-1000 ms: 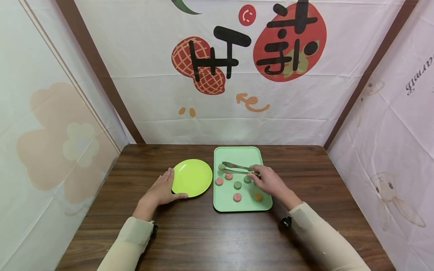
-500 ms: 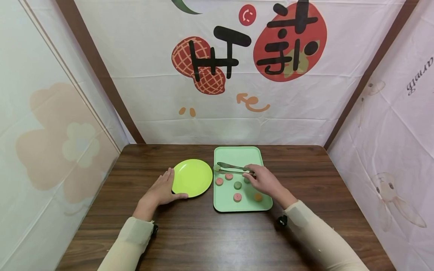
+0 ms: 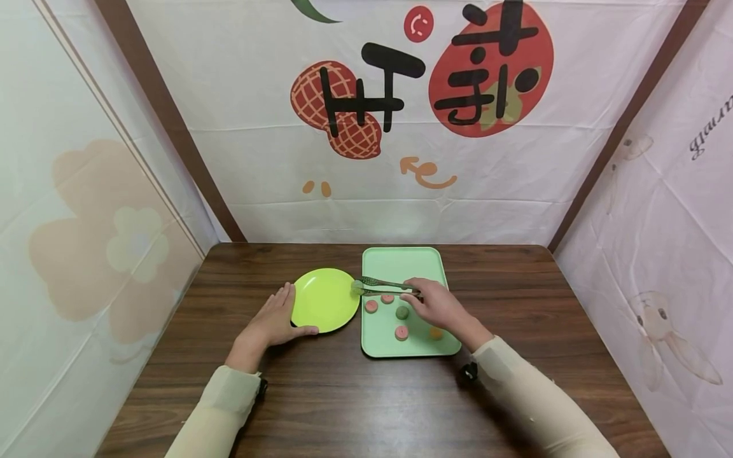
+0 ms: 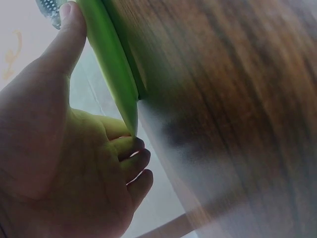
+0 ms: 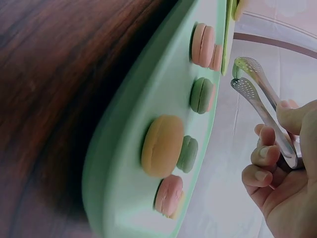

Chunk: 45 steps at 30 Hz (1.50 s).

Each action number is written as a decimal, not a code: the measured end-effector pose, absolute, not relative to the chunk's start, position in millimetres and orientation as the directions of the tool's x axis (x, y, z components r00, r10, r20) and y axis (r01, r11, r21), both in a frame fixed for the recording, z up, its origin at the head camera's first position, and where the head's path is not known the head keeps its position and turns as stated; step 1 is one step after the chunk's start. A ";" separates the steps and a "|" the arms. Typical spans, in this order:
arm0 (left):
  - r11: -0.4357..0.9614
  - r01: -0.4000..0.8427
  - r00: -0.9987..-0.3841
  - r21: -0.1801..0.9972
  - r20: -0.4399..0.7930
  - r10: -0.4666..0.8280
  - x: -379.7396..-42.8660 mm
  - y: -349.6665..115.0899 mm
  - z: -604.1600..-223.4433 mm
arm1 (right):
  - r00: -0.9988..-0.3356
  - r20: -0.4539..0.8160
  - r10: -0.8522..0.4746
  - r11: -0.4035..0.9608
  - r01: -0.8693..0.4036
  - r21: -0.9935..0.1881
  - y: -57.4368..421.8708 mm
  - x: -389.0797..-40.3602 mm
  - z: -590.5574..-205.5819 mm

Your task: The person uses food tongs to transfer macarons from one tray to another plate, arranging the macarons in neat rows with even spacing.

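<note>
My right hand (image 3: 438, 306) grips metal tongs (image 3: 389, 285) over the green tray (image 3: 401, 261). Between the perforated tips sits a pale green macaron (image 5: 236, 69), which overlaps the right rim of the yellow-green plate (image 3: 323, 302) in the head view. My left hand (image 3: 273, 319) rests at the plate's left edge, fingers extended along the rim and thumb (image 4: 73, 22) at its near side. Left on the tray are several macarons, among them a pink one (image 3: 401, 333), a green one (image 3: 402, 312) and an orange one (image 5: 162, 146). Some are partly hidden behind my right hand in the head view.
Plate and tray stand side by side on a dark wooden table (image 3: 355, 401). A printed white cloth (image 3: 258, 146) hangs behind the table's far edge, with further cloth panels on both sides.
The tongs and my right hand have moved left, carrying the green macaron from over the tray to the plate's right rim. My left hand and the plate have stayed put.
</note>
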<state>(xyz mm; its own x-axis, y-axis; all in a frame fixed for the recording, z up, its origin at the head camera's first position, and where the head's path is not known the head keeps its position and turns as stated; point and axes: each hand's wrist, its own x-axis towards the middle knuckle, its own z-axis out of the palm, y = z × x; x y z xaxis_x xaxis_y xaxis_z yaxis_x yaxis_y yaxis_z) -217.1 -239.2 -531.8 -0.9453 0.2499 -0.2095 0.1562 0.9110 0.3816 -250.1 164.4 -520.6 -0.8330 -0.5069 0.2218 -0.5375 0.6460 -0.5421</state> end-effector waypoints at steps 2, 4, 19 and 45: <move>0.912 0.159 -0.946 0.379 -0.207 0.251 -217.4 -239.2 -531.8 | -0.830 0.222 -0.512 0.643 -0.542 -0.542 162.0 -251.0 -520.3; 0.913 0.161 -0.946 0.376 -0.205 0.251 -217.4 -239.2 -531.9 | -0.824 0.224 -0.520 0.637 -0.549 -0.542 159.7 -252.0 -520.0; 0.916 0.152 -0.946 0.372 -0.212 0.244 -215.8 -237.6 -531.4 | -0.804 0.249 -0.539 0.629 -0.582 -0.516 145.2 -258.7 -525.4; 0.914 0.144 -0.944 0.380 -0.225 0.242 -215.0 -236.6 -528.1 | -0.807 0.199 -0.557 0.635 -0.567 -0.525 127.9 -267.1 -521.4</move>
